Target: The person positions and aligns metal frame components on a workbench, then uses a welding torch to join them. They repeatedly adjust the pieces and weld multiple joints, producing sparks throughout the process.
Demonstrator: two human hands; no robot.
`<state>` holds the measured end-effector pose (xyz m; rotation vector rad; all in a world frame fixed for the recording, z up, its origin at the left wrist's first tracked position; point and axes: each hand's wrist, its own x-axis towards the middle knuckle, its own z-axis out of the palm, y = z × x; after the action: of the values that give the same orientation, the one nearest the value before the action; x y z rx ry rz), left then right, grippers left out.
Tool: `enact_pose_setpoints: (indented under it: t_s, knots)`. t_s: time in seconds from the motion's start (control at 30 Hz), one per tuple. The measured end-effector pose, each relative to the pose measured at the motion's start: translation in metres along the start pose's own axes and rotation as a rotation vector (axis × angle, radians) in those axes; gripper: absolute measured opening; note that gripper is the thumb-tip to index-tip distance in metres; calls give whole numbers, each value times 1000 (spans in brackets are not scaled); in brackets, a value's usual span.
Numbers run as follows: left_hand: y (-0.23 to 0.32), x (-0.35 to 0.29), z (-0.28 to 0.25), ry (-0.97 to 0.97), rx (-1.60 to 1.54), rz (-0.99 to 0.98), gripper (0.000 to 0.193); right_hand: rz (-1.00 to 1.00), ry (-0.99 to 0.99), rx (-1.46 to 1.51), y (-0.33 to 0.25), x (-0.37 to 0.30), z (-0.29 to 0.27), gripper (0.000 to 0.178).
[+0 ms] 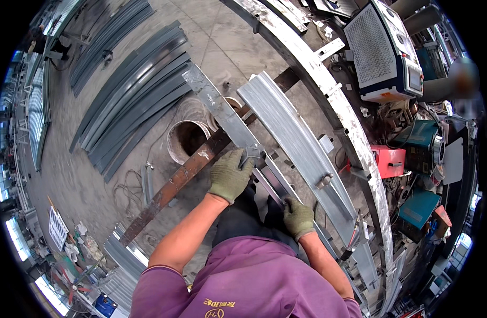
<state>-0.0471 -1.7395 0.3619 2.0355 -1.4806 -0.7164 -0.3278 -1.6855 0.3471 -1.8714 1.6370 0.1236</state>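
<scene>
My left hand (228, 176), in a green work glove, is closed on a small grey metal bracket (251, 153) at the far end of a narrow steel channel (275, 183). My right hand (299, 217), gloved likewise, has its fingers wrapped over the nearer part of that channel; its fingertips are partly hidden. A flat galvanized steel strip (217, 108) stretches away beyond the bracket. To the right lies a wide galvanized steel profile (296, 138), with a small metal clamp-like piece (324, 181) on it. A rusty steel beam (174, 191) crosses beneath the work.
Two buckets (182, 139) stand beyond the beam. Stacked curved steel profiles (132, 90) lie on the floor at far left. A long curved white-splashed steel beam (355, 143) runs along the right, before a white machine (379, 58), a red box (388, 161) and teal machines (421, 209).
</scene>
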Motion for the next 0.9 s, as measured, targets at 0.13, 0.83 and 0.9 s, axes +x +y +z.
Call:
enact_pose_setpoints:
  t_s: [0.13, 0.83, 0.9]
  knots:
    - [-1, 12, 7, 4, 60, 113, 41, -9, 89, -60, 5, -3, 19, 24]
    - [3, 18, 54, -371, 467, 13, 29, 27, -39, -102, 7, 10, 24, 28]
    - [3, 22, 55, -409, 487, 14, 31, -2, 33, -66, 10, 7, 30, 26]
